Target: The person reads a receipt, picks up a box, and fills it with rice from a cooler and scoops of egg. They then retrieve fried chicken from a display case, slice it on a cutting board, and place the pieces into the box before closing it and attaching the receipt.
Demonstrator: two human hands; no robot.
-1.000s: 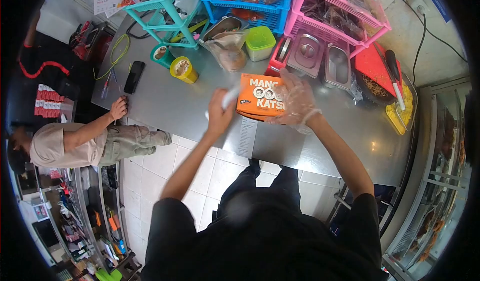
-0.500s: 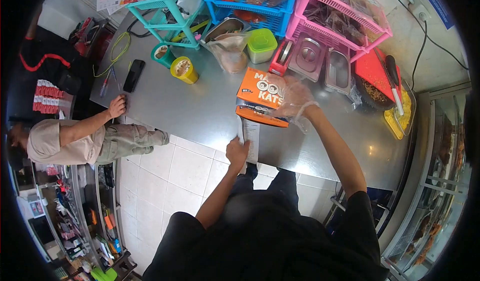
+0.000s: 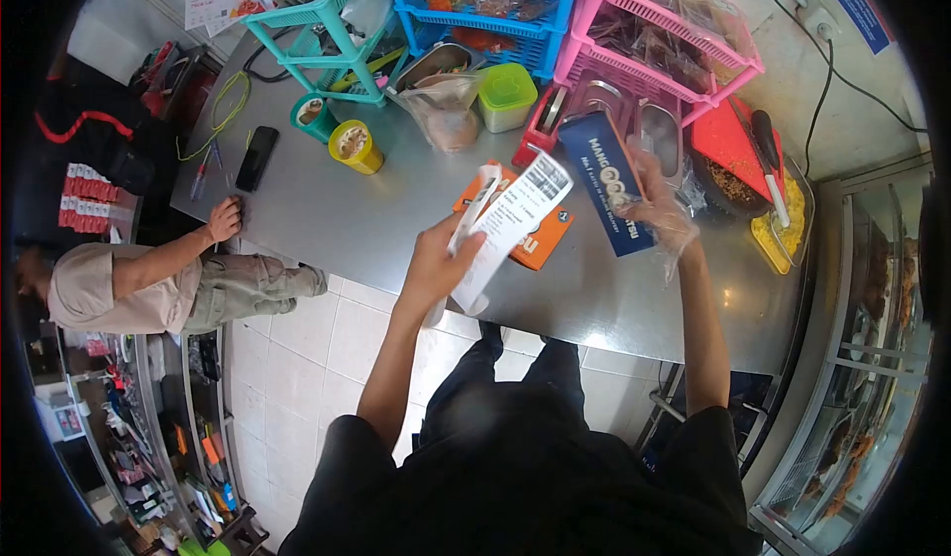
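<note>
My left hand (image 3: 436, 264) is closed on a long printed paper receipt (image 3: 525, 204), its lower end curling near the counter edge. Under the receipt lies an orange food box (image 3: 543, 241), partly covered by the paper. My right hand (image 3: 659, 209), in a clear plastic glove, grips a dark blue food box (image 3: 601, 174) by its right side. That box is tilted, with white lettering facing up. It is to the right of the orange box, in front of the metal containers.
On the steel counter (image 3: 327, 209) are a yellow cup (image 3: 359, 150), a green-lidded tub (image 3: 507, 97), a phone (image 3: 258, 158) and a knife (image 3: 771, 165) on a red board (image 3: 731, 145). Teal, blue and pink racks line the back. A person (image 3: 129, 278) rests a hand at the counter's left.
The receipt has been raised from the counter edge to over the orange box. The blue box is now apart from the orange one, moved right in my right hand.
</note>
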